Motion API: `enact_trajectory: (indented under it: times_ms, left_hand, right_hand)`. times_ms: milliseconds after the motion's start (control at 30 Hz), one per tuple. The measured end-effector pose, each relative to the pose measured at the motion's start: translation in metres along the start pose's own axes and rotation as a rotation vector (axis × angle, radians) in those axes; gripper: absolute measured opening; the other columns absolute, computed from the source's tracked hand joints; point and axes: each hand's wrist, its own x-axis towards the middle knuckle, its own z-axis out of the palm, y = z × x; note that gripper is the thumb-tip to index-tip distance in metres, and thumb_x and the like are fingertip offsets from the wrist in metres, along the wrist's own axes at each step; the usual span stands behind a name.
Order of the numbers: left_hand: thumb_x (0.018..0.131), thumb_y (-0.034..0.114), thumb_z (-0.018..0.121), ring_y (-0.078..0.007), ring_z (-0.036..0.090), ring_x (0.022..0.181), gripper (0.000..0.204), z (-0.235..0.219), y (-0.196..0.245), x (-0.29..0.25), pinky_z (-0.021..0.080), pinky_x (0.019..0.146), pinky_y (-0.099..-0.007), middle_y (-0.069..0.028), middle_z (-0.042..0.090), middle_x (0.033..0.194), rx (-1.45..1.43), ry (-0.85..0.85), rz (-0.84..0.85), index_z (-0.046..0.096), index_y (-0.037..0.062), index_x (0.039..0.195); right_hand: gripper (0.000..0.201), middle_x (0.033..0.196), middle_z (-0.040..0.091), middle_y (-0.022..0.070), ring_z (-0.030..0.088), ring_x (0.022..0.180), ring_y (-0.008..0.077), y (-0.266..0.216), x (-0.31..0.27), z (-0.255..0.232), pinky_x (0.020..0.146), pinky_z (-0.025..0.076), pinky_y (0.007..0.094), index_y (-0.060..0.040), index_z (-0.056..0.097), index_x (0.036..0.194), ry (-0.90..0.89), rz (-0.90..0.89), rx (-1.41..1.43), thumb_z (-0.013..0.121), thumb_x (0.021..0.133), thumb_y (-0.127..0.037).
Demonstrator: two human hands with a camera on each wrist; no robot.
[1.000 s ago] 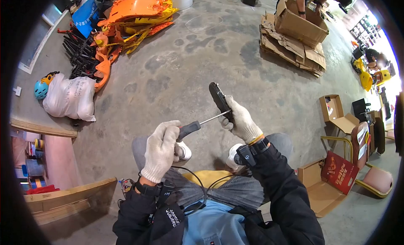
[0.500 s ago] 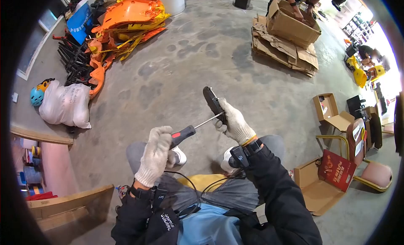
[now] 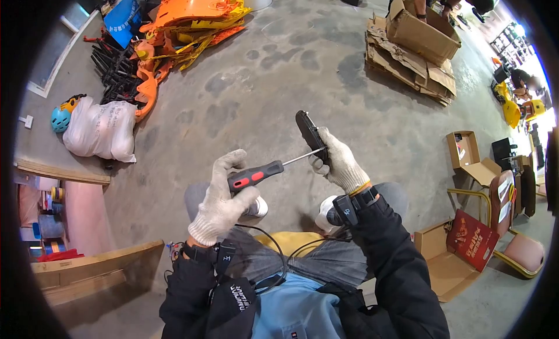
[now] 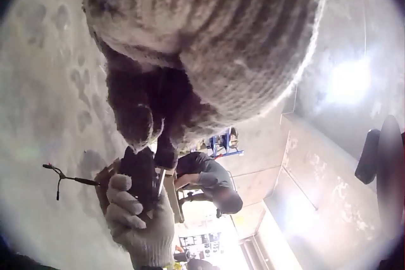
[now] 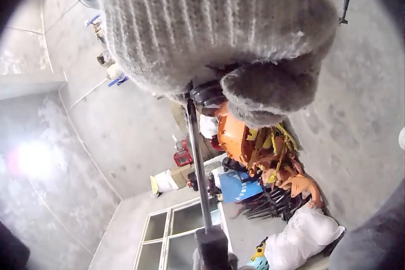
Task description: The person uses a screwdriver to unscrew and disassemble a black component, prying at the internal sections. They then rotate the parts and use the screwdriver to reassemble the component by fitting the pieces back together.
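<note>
In a white knit glove, my left hand (image 3: 218, 199) holds a screwdriver (image 3: 256, 176) with a grey and red handle. Its index finger and thumb stand apart on either side of the handle. My gloved right hand (image 3: 340, 161) grips an elongated black part (image 3: 310, 132) with a rounded end, tilted up over the floor. The screwdriver's tip meets this part beside the right thumb. From the right wrist, the bare metal shaft (image 5: 201, 175) runs to the black part (image 5: 207, 96) under the curled fingers. The left wrist view shows the dark handle end (image 4: 166, 156) below the left fingers.
Orange and yellow plastic panels (image 3: 195, 10) lie piled at far left, near a white sack (image 3: 102, 129). A cardboard box (image 3: 422, 33) sits on flattened cardboard (image 3: 407, 68), a person's arms reaching into it. An open carton (image 3: 445, 263) and a chair (image 3: 521, 254) stand at right.
My left fingers have loosened and spread round the screwdriver handle, showing its red patches. The screwdriver tip stays at the black part, which my right hand keeps holding. The view shifts slightly.
</note>
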Motion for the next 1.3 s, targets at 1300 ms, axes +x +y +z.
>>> enact_trajectory:
  times_ms: [1300]
  left_hand:
    - [0.09,0.015,0.077,-0.0113,0.064,0.077,0.053,-0.016,0.017,0.012,0.053,0.065,-0.0275,-0.0077,0.068,0.102,-0.342,-0.162,-0.573,0.055,0.0015,0.137]
  right_hand:
    - [0.05,0.075,0.062,0.0063,0.057,0.054,0.0126,-0.005,-0.008,0.006,0.04,0.041,0.0245,-0.0041,0.062,0.1,0.057,-0.015,-0.053,0.059,0.107,-0.053]
